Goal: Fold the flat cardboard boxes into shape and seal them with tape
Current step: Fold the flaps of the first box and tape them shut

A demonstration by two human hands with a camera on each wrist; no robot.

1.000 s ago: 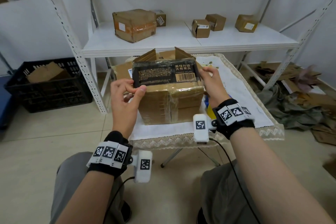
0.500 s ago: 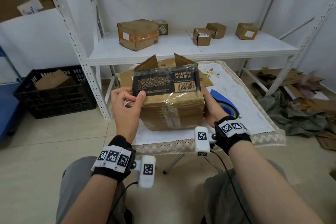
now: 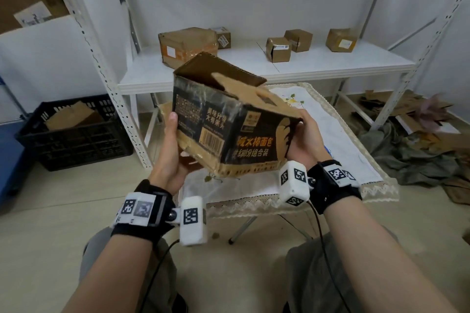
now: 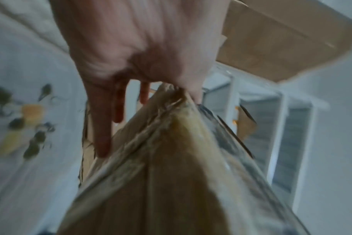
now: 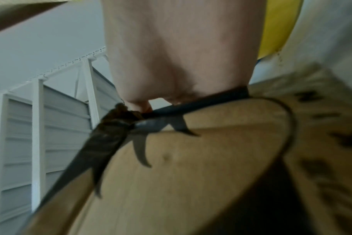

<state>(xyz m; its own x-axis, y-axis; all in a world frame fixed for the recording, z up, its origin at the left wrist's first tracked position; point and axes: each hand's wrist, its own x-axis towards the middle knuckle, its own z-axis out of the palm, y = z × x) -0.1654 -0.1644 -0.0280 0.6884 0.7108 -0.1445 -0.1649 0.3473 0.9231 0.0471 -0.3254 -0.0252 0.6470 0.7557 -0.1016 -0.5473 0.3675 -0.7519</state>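
Observation:
I hold a brown and black printed cardboard box [image 3: 229, 122] tilted in the air above the small table. Its top flaps [image 3: 223, 73] stand open toward the shelf. My left hand [image 3: 169, 152] grips its left lower corner, thumb up the black side; in the left wrist view the left hand [image 4: 141, 63] has its fingers behind the box corner [image 4: 171, 159]. My right hand [image 3: 304, 140] holds the right end, fingers hidden behind it. The right wrist view shows the right hand [image 5: 177, 55] against the box's printed side [image 5: 191, 174].
A small table with a white embroidered cloth [image 3: 343, 150] stands under the box. Behind it a white shelf [image 3: 279, 68] carries several sealed cartons [image 3: 187, 46]. A black crate [image 3: 76, 132] sits on the floor at left, cardboard scraps and cloth [image 3: 419, 134] at right.
The box has been lifted off the table and turned, so one corner faces me and the long printed side shows. Both hands shifted lower on its ends.

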